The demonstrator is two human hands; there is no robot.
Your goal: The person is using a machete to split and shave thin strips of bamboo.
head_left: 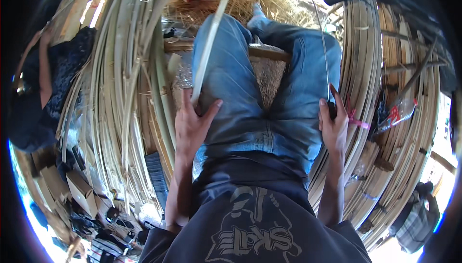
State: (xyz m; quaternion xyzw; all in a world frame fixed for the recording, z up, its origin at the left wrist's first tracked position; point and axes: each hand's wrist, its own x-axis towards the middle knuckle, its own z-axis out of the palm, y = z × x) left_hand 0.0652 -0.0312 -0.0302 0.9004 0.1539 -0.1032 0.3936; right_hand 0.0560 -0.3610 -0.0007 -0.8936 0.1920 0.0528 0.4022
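My left hand [190, 126] is by my left thigh, holding the lower end of a long pale bamboo strip [211, 42]. The strip rises past my left knee toward the far edge of the view. Its thumb points out to the right, away from the strip, and the other fingers are partly hidden. Beside my right thigh, my right hand [333, 126] grips the black handle of a knife [332, 109]. A long, thin blade extends from it, pointing away from me past my right knee. Strip and blade are well apart.
Bundled bamboo strips [130, 70] run along my left, with more strips [361, 61] on my right. Straw-like shavings [187, 10] lie beyond my knees. A clear plastic bottle [402, 114] rests among the right-hand strips. Another person's forearm [44, 70] shows at far left.
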